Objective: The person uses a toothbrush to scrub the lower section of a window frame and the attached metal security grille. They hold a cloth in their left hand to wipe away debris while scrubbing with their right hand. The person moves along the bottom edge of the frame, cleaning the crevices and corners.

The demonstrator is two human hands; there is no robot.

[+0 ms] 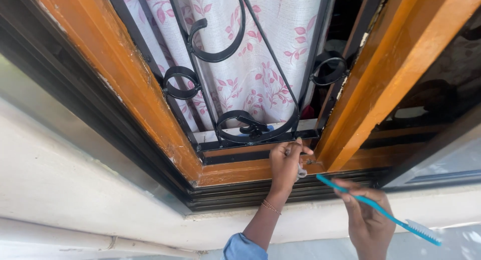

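Toothbrush [381,210] clamped in right hand [368,222]; left hand [285,165] pinches a cloth [300,172] against window frame [240,171].

1 view only, head camera. It looks forward and up at a window [250,89] from outside, close in, tilted so the orange frame [150,104] runs diagonally. Sill rail [240,195] crosses the lower middle; white wall [60,175] fills lower left. Both hands enter from the bottom edge: left hand [285,165] at the frame's lower corner, right hand [368,215] nearer the lens. Black grille [240,124] and curtain [260,64] sit behind the frame, further off. No 2nd view, so no overlap.
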